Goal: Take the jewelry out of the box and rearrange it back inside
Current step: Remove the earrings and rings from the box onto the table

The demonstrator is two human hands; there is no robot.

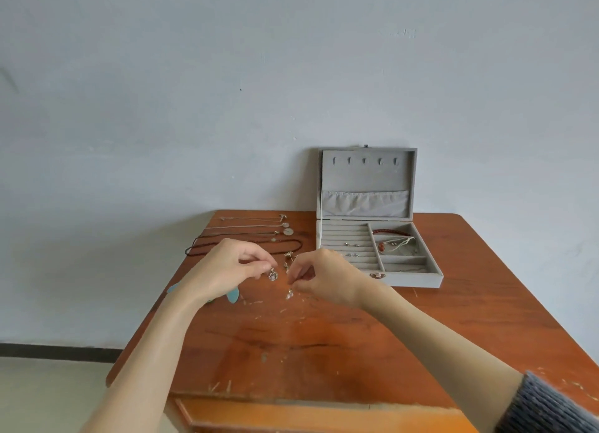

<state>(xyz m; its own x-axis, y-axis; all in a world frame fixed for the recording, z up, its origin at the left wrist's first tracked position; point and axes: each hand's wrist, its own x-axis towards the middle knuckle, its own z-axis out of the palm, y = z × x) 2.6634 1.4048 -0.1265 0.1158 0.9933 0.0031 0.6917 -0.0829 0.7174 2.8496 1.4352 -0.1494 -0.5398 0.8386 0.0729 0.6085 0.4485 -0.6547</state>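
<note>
An open grey jewelry box (410,278) stands at the back right of the wooden table (324,341), its lid upright against the wall. Inside lie small earrings (351,245) in the ring rows, a red bead bracelet (390,232) and a corded bracelet (397,243). My left hand (227,268) pinches a small clear drop earring (273,275) above the table. My right hand (321,275) pinches a second drop earring (289,293) just beside it. Several necklaces (246,238) lie in rows behind my hands.
Turquoise pieces (232,294) lie on the table under my left wrist, partly hidden. Another small earring (287,260) lies between my hands and the necklaces. A pale wall stands right behind the table. The table's left edge runs close to my left arm.
</note>
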